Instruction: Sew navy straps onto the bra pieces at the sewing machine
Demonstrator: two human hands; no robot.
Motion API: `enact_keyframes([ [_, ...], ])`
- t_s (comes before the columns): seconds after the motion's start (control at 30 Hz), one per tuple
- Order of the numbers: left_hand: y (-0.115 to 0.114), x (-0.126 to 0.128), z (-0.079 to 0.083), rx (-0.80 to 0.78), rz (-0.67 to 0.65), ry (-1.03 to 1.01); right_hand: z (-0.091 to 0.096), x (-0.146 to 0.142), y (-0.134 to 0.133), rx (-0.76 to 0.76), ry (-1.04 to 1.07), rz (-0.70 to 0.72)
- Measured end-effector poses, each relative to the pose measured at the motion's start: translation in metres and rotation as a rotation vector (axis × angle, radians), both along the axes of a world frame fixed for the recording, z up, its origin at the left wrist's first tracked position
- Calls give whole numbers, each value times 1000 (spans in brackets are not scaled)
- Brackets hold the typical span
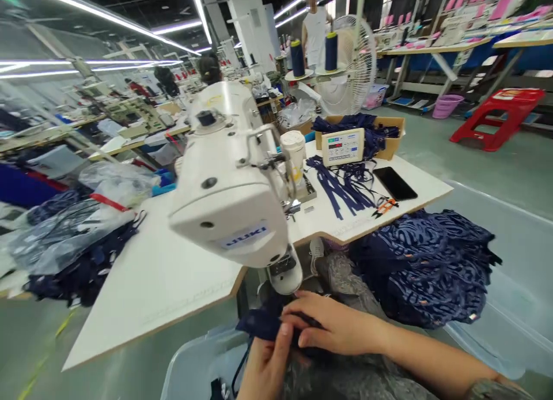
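While both hands work low at six o'clock, the scene reads so:

Left hand: the left hand [265, 365] comes up from the bottom edge, thumb raised against the navy fabric piece [265, 322], fingers curled under it so their grip is partly hidden.
Right hand: the right hand [332, 325] lies across from four o'clock, fingers bent and pinching the same cloth from above, touching the left thumb.
Navy fabric piece: bunched between the two hands, just below the machine's end, over a clear plastic bin [194, 365].
Sewing machine: the white sewing machine [228, 181] fills the centre, its head pointing toward six o'clock, standing on the white table [164, 273].
Fabric heap: a patterned navy pile [427, 267] sits at three o'clock, near the right forearm.
Table items: navy straps [341, 187], a black phone [395, 184] and orange snips [384, 207] lie at two o'clock; a cardboard box [395, 138] stands behind them.
Far end: two blue thread cones [332, 51] and a white fan [356, 65] at twelve to one o'clock.
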State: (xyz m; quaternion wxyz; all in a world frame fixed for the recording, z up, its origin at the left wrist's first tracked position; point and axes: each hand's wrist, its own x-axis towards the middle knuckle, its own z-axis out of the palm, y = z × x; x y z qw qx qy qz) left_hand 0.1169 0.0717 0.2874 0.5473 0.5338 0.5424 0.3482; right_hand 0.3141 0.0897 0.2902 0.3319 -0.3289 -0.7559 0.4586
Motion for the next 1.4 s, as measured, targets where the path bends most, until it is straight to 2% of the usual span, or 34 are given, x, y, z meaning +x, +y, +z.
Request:
enact_keyframes([
  [0.13,-2,3,26,273,-176,343,6,-4,-3,-187,-86,-11],
  [0.2,3,2,33,338,-179,450,4,0,-4,-189,-80,-14],
  [0.27,8,2,36,348,-147,468,2,4,-5,-188,-73,-36],
  [0.43,13,9,37,310,-5,311,-2,8,-11,-288,-10,-64],
  [0.53,15,13,38,251,-84,227,-2,5,-13,-335,20,-93],
  [0.6,17,15,37,180,-141,200,0,3,-12,-340,34,-178],
  [0.7,21,19,30,21,-185,106,3,4,-4,-282,81,-324],
  [0.77,23,19,25,-11,-201,85,4,5,5,-219,64,-406],
  [0.83,26,18,22,132,-164,215,3,7,17,-167,5,-468],
  [0.87,26,16,21,279,-128,328,1,7,23,-153,-27,-489],
  [0.93,28,13,21,668,-59,573,-3,6,34,-148,-77,-499],
  [1.0,31,11,21,1021,-74,761,-6,2,43,-159,-86,-476],
  [1.03,33,10,21,1127,-121,827,-7,0,46,-161,-76,-467],
  [1.1,36,9,18,1193,-247,937,-8,-2,49,-161,-45,-458],
  [1.17,38,7,11,1172,-321,1027,-6,0,49,-158,-25,-471],
  [1.27,37,4,0,1162,-310,1130,-3,9,46,-130,-50,-469],
  [1.4,33,2,-7,1112,-305,1155,-3,21,46,-34,-132,-379],
])
